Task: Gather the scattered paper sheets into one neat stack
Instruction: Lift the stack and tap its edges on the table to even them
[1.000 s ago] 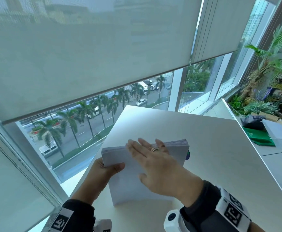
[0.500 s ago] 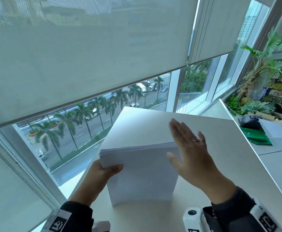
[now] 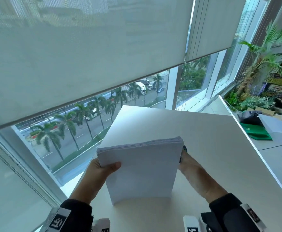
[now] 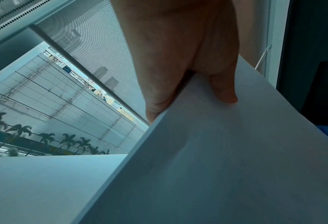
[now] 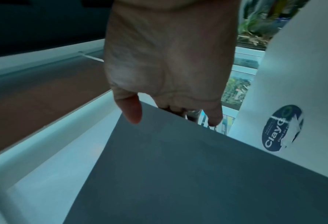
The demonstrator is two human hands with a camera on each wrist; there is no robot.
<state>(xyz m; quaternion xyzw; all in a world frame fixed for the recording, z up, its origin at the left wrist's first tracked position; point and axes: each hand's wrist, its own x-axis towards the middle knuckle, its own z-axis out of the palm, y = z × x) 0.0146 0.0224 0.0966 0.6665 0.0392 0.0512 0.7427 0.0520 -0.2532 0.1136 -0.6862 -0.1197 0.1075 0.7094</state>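
Head view: paper stack (image 3: 142,169) stood on its lower edge on the tabletop (image 3: 220,156), near the front edge, gripped on both sides.
My left hand (image 3: 97,177) clamps the left edge, thumb across the front sheet, fingers hidden behind. My right hand (image 3: 195,173) grips the right edge; head view hides its fingers, right wrist view shows thumb (image 5: 131,109) on the paper. Top edges slightly uneven.

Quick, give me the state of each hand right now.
Left hand: grips the left edge of the paper stack, thumb on top.
Right hand: holds the stack's right edge, thumb on the near face, fingers behind.
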